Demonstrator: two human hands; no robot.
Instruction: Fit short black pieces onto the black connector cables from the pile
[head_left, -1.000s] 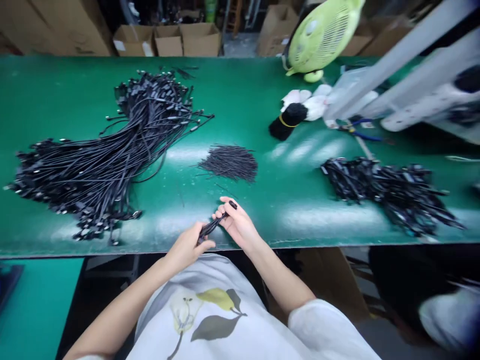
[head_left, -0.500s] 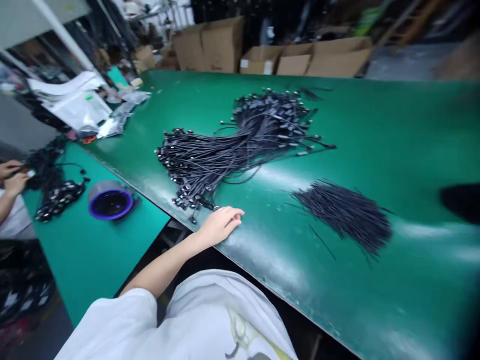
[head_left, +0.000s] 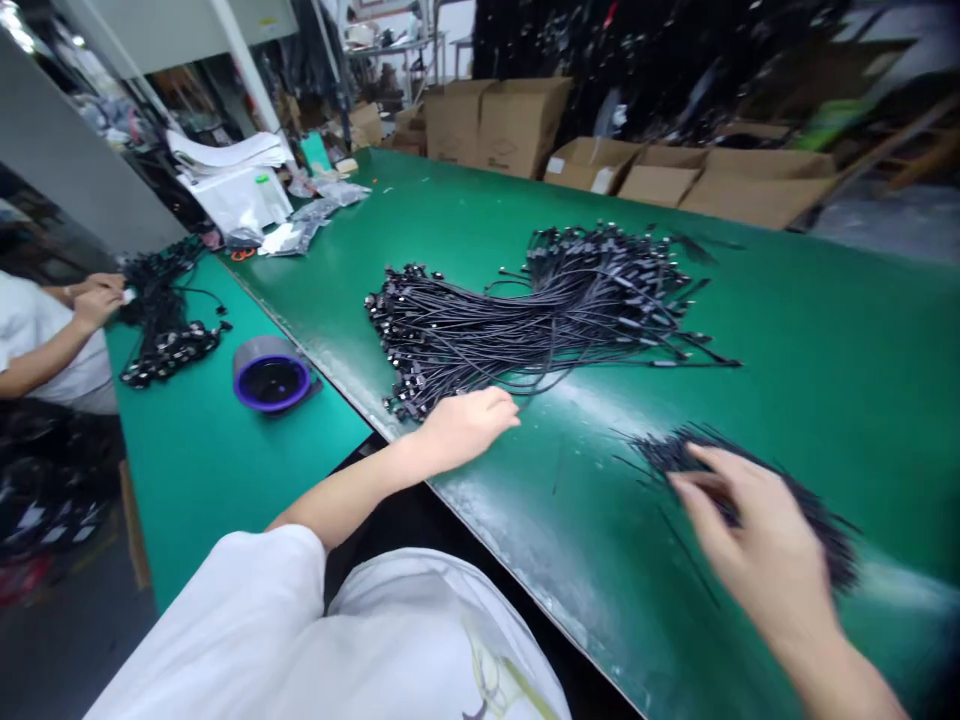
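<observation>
Near the front edge of the green table, my left hand (head_left: pixel 466 430) rests at the lower side of a large bundle of black cables (head_left: pixel 517 325). Its fingers are curled together, and whatever may be under them is hidden. My right hand (head_left: pixel 750 520) is over a loose pile of thin black strips (head_left: pixel 806 505), with thumb and forefinger apart and nothing visible between them. A single strip (head_left: pixel 690 557) lies apart, left of that hand. Small connectors show at both ends of the cable bundle.
On the lower table at left are a tape roll with a purple rim (head_left: pixel 271 383) and more black cables (head_left: pixel 169 340), beside another person's hands (head_left: pixel 97 300). White sheets and plastic bags (head_left: pixel 311 222) lie at the back left. Cardboard boxes (head_left: pixel 517 125) line the far edge.
My right hand has come into view over the black strips. The view has shifted, so the table's things appear farther right. My left hand is now closer against the cable bundle.
</observation>
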